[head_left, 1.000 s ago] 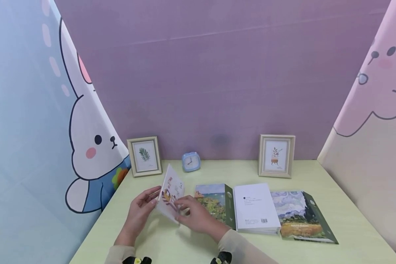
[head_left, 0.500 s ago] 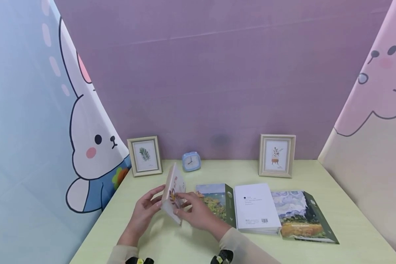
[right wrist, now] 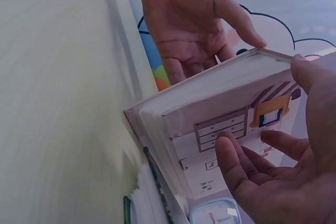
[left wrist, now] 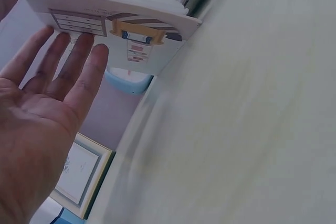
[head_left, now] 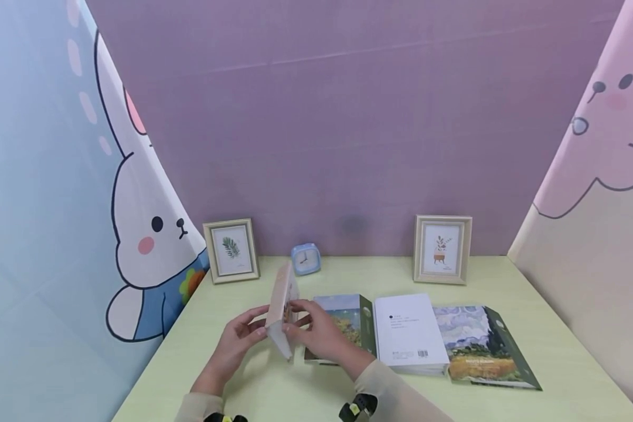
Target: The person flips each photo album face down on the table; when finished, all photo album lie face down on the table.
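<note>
A thick book [head_left: 281, 305] with pale covers stands nearly on edge between my hands, its spine turned toward me. My left hand [head_left: 237, 337] holds it from the left, the thumb near the spine and the fingers against one cover. In the left wrist view those fingers reach onto the printed cover [left wrist: 144, 59]. From the right, my right hand [head_left: 322, 334] grips the book, with fingertips on the other illustrated cover, as the right wrist view shows, and the thumb at the spine edge. A book with a garden painting [head_left: 343, 319] lies behind the right hand, partly hidden.
Right of the hands lie a white book [head_left: 408, 334] and a book with a landscape cover [head_left: 469, 346]. At the back of the pale table [head_left: 285, 404] stand two picture frames, left [head_left: 232, 251] and right [head_left: 442, 249], and a blue clock [head_left: 306, 259].
The book has turned so its spine faces me more and its illustrated cover shows less. Both hands have shifted slightly right with it. The other books have stayed put.
</note>
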`<state>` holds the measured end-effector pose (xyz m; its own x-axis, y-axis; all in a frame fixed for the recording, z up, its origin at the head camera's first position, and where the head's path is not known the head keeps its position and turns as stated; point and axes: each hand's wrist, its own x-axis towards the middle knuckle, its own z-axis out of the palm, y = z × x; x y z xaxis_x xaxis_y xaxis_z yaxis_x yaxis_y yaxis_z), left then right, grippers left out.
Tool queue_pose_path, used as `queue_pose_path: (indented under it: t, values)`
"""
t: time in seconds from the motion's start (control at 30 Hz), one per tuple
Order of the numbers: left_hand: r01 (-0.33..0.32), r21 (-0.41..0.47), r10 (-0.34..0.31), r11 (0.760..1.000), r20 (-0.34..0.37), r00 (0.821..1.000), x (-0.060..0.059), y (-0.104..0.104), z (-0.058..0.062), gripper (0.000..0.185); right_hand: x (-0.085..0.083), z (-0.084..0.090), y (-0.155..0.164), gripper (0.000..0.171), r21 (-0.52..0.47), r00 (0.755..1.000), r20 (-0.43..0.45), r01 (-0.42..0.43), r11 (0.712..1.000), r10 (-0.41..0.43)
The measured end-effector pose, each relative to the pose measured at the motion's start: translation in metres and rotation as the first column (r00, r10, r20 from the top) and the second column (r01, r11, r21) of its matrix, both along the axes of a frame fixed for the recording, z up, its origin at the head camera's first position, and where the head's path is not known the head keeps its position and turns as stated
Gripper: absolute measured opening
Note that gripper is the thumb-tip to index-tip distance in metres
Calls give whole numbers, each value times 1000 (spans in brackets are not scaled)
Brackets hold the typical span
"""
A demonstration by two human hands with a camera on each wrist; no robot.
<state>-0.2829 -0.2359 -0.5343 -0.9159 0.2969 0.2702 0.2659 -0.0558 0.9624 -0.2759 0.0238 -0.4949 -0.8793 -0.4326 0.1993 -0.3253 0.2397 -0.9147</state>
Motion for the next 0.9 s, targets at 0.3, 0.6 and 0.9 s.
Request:
queue_pose_path:
  t: [0.3, 0.6, 0.9]
  values:
    - [12, -20, -12, 1000, 6, 1000, 0, 2, 0, 44, 3, 11, 5, 58, -13, 999, 31, -14, 1000, 14]
    - [-9, -38, 9, 999, -3, 1000, 2, 3, 2, 45, 3, 10, 4, 56, -39, 999, 50, -15, 999, 17]
    - [-18, -68, 16, 998, -35, 999, 2, 1, 3, 44, 1, 3, 2, 54, -129, 994, 88, -51, 990, 63]
